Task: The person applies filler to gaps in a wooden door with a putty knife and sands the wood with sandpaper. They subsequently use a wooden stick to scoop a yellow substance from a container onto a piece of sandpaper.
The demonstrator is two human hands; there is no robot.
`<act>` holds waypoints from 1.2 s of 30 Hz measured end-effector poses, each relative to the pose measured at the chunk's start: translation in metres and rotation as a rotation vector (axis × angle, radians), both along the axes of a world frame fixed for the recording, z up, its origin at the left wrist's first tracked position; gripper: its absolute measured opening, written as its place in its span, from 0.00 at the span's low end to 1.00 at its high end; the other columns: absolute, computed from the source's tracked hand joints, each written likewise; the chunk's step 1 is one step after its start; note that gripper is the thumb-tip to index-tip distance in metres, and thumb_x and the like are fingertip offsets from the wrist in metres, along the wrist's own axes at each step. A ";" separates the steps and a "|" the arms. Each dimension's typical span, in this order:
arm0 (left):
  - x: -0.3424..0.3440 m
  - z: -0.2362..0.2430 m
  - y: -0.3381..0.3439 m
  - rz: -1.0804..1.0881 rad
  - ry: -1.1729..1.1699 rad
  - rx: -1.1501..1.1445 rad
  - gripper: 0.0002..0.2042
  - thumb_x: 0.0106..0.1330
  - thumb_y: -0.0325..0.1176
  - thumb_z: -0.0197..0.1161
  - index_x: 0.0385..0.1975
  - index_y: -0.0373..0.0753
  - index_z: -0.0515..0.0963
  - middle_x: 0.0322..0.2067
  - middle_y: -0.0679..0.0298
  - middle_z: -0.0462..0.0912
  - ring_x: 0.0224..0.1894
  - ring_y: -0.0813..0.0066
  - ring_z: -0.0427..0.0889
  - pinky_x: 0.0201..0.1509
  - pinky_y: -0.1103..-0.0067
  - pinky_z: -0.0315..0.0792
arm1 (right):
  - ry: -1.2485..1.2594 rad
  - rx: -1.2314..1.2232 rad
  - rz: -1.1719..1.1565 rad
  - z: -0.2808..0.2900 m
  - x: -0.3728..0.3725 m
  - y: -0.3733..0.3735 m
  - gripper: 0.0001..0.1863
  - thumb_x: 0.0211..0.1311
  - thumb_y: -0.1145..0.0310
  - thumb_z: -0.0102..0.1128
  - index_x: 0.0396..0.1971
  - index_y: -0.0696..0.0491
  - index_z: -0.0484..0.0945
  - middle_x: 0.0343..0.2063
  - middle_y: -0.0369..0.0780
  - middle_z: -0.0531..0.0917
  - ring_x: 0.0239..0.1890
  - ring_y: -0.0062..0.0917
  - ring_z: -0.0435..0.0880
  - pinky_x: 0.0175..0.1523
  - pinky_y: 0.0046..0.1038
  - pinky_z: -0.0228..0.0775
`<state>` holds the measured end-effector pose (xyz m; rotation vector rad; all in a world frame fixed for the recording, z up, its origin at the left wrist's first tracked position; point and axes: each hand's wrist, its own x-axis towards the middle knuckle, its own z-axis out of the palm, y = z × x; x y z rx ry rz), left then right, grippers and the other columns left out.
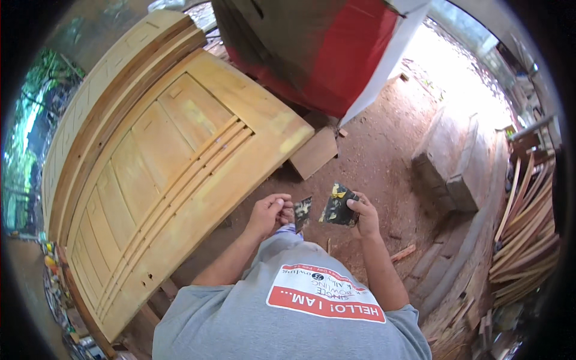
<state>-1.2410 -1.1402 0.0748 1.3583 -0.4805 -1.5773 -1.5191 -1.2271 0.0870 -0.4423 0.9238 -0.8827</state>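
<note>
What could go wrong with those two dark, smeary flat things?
The right fingers hold the larger dark piece by one side, so it might slip onto the dirt floor. Its yellow smear might rub onto the grey shirt if wet; I can't tell. The smaller dark piece, at the left fingers, has a corner that might poke skin.

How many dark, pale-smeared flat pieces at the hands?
2. One dark, pale-smeared flat piece is in the left hand; a wider, yellow-marked dark flat piece is in the right hand. Others could be hidden behind the hands.
</note>
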 end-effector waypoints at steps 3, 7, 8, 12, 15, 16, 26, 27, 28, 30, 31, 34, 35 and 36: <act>0.023 -0.022 -0.027 0.136 -0.100 -0.043 0.12 0.76 0.29 0.53 0.53 0.34 0.78 0.39 0.62 0.84 0.34 0.76 0.83 0.36 0.79 0.81 | 0.047 -0.029 -0.005 0.000 0.016 -0.049 0.18 0.56 0.78 0.61 0.48 0.61 0.76 0.39 0.42 0.84 0.40 0.30 0.86 0.50 0.35 0.82; 0.051 -0.031 -0.044 0.246 -0.234 0.016 0.11 0.77 0.28 0.52 0.51 0.33 0.78 0.40 0.60 0.85 0.35 0.80 0.81 0.36 0.82 0.78 | 0.149 0.011 0.023 0.004 0.014 -0.100 0.18 0.56 0.78 0.60 0.48 0.62 0.75 0.39 0.43 0.84 0.39 0.32 0.87 0.50 0.38 0.83; 0.053 -0.026 -0.043 0.269 -0.267 0.014 0.11 0.76 0.28 0.52 0.51 0.33 0.78 0.40 0.60 0.85 0.35 0.80 0.81 0.37 0.83 0.78 | 0.163 0.004 0.017 0.002 0.006 -0.108 0.18 0.56 0.77 0.60 0.49 0.62 0.75 0.39 0.44 0.85 0.39 0.33 0.87 0.50 0.38 0.83; 0.055 -0.029 -0.046 0.270 -0.362 0.046 0.11 0.75 0.28 0.53 0.51 0.34 0.78 0.41 0.62 0.85 0.36 0.81 0.81 0.38 0.82 0.78 | 0.192 0.052 0.017 -0.023 -0.020 -0.141 0.18 0.57 0.75 0.60 0.49 0.62 0.74 0.41 0.45 0.85 0.40 0.34 0.88 0.50 0.39 0.83; 0.037 -0.042 -0.046 0.250 -0.371 0.115 0.11 0.75 0.29 0.53 0.51 0.35 0.78 0.40 0.63 0.85 0.35 0.81 0.81 0.39 0.82 0.78 | 0.181 0.130 0.064 -0.046 -0.027 -0.155 0.19 0.57 0.75 0.60 0.50 0.62 0.74 0.41 0.45 0.85 0.40 0.34 0.88 0.50 0.39 0.83; 0.029 -0.047 -0.046 0.254 -0.356 0.151 0.11 0.75 0.29 0.53 0.50 0.35 0.78 0.40 0.63 0.85 0.35 0.81 0.81 0.39 0.82 0.78 | 0.145 0.167 0.107 -0.052 -0.025 -0.159 0.19 0.57 0.75 0.59 0.50 0.61 0.74 0.41 0.45 0.85 0.40 0.34 0.88 0.51 0.39 0.83; -0.050 -0.226 -0.086 -0.191 -0.733 0.406 0.11 0.68 0.37 0.61 0.47 0.44 0.83 0.36 0.57 0.88 0.38 0.64 0.88 0.46 0.70 0.80 | 0.112 0.321 0.091 -0.211 -0.052 -0.192 0.14 0.56 0.77 0.60 0.44 0.58 0.76 0.36 0.41 0.83 0.36 0.28 0.85 0.49 0.34 0.80; -0.055 -0.257 -0.093 -0.256 -0.778 0.450 0.11 0.68 0.38 0.61 0.46 0.45 0.83 0.36 0.56 0.88 0.39 0.63 0.88 0.47 0.69 0.80 | 0.128 0.286 0.073 -0.237 -0.056 -0.192 0.13 0.56 0.77 0.61 0.43 0.58 0.76 0.36 0.41 0.83 0.36 0.28 0.85 0.48 0.33 0.80; -0.056 -0.290 -0.101 -0.303 -0.769 0.474 0.12 0.68 0.40 0.60 0.46 0.46 0.83 0.37 0.56 0.88 0.42 0.59 0.87 0.49 0.66 0.79 | 0.138 0.338 0.041 -0.251 -0.056 -0.196 0.12 0.56 0.76 0.62 0.42 0.58 0.77 0.36 0.39 0.83 0.36 0.26 0.84 0.47 0.32 0.80; -0.056 -0.364 -0.122 -0.384 -0.830 0.539 0.12 0.68 0.41 0.60 0.46 0.46 0.83 0.37 0.55 0.88 0.43 0.58 0.87 0.49 0.65 0.79 | 0.076 0.376 -0.007 -0.286 -0.059 -0.200 0.13 0.56 0.76 0.63 0.43 0.58 0.77 0.36 0.38 0.83 0.36 0.26 0.84 0.47 0.31 0.80; -0.056 -0.405 -0.131 -0.451 -0.886 0.590 0.13 0.67 0.42 0.60 0.46 0.46 0.83 0.38 0.55 0.88 0.44 0.56 0.87 0.49 0.64 0.79 | 0.020 0.397 -0.048 -0.307 -0.063 -0.200 0.14 0.56 0.76 0.63 0.43 0.58 0.77 0.35 0.38 0.83 0.36 0.25 0.84 0.47 0.31 0.80; -0.041 -0.546 -0.144 -0.509 -0.958 0.617 0.16 0.64 0.47 0.63 0.46 0.45 0.83 0.41 0.55 0.88 0.48 0.53 0.86 0.53 0.63 0.78 | 0.033 0.437 -0.122 -0.384 -0.070 -0.190 0.15 0.56 0.75 0.64 0.44 0.57 0.76 0.35 0.37 0.83 0.36 0.25 0.84 0.47 0.31 0.80; -0.035 -0.585 -0.148 -0.516 -0.963 0.635 0.16 0.64 0.47 0.63 0.46 0.45 0.83 0.41 0.55 0.88 0.48 0.53 0.86 0.53 0.63 0.78 | 0.018 0.457 -0.173 -0.408 -0.069 -0.184 0.15 0.56 0.75 0.65 0.44 0.57 0.76 0.34 0.37 0.83 0.36 0.25 0.84 0.47 0.31 0.80; -0.030 -0.619 -0.151 -0.519 -1.001 0.740 0.19 0.63 0.49 0.64 0.48 0.45 0.82 0.45 0.54 0.87 0.50 0.53 0.85 0.55 0.63 0.77 | 0.009 0.480 -0.185 -0.424 -0.067 -0.182 0.15 0.56 0.74 0.66 0.44 0.57 0.76 0.34 0.36 0.83 0.35 0.23 0.83 0.46 0.29 0.79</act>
